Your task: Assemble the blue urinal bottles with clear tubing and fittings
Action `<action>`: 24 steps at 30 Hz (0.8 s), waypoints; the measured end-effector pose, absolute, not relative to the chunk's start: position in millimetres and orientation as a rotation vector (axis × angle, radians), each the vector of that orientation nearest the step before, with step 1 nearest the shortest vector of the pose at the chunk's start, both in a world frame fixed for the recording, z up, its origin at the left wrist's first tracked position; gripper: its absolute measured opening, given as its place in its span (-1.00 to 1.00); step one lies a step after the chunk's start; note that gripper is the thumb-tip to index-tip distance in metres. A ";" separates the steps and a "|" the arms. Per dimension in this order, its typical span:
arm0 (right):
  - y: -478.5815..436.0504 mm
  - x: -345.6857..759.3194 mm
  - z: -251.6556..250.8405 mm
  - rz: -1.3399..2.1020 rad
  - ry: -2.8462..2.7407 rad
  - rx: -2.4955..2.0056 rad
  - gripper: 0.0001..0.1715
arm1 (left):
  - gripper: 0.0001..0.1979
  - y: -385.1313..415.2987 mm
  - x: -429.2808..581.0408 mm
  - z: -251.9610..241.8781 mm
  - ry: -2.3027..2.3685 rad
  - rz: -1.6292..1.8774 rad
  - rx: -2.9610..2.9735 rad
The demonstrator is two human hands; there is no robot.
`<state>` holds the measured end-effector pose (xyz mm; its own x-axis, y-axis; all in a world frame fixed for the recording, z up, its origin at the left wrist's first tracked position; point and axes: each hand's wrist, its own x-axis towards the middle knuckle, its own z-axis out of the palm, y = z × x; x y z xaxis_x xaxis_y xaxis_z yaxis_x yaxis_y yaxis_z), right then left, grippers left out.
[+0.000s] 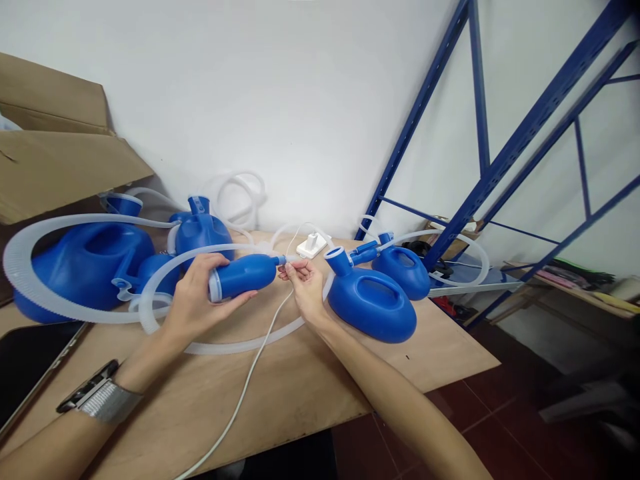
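My left hand (193, 290) is wrapped around a blue urinal funnel (250, 275), which lies sideways with its wide, pale-rimmed end to the left. Its narrow spout points right, toward my right hand (306, 285). There my thumb and fingertips pinch the end of a clear plastic hose (245, 348) at the spout; how far the two overlap is hidden. Just right of that hand a blue urinal bottle (373, 301) rests on the table, its short neck tilted up to the left. Another blue bottle (403, 272) with a hose is behind it.
Several blue bottles (204, 233) and looped hoses crowd the left, below an open cardboard box (65, 147). A white power strip (313, 245) lies by the wall, and a white cable (245, 393) crosses the wooden table (310, 393). Blue metal shelving (425, 100) stands right.
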<state>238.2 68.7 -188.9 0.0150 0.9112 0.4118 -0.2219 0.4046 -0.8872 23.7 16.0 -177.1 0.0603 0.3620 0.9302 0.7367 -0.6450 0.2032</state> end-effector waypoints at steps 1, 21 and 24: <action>68.1 238.4 -188.0 1.002 -1.243 -0.730 -0.50 | -0.48 15.6 24.6 -178.0 -1.103 -1.610 -2.011; 77.9 254.6 -175.7 1.120 -1.366 -0.640 -0.39 | -0.44 15.8 27.9 -188.2 -1.216 -1.657 -2.002; 77.1 253.3 -178.0 1.170 -1.342 -0.645 -0.37 | -0.44 16.4 28.5 -188.5 -1.202 -1.659 -2.000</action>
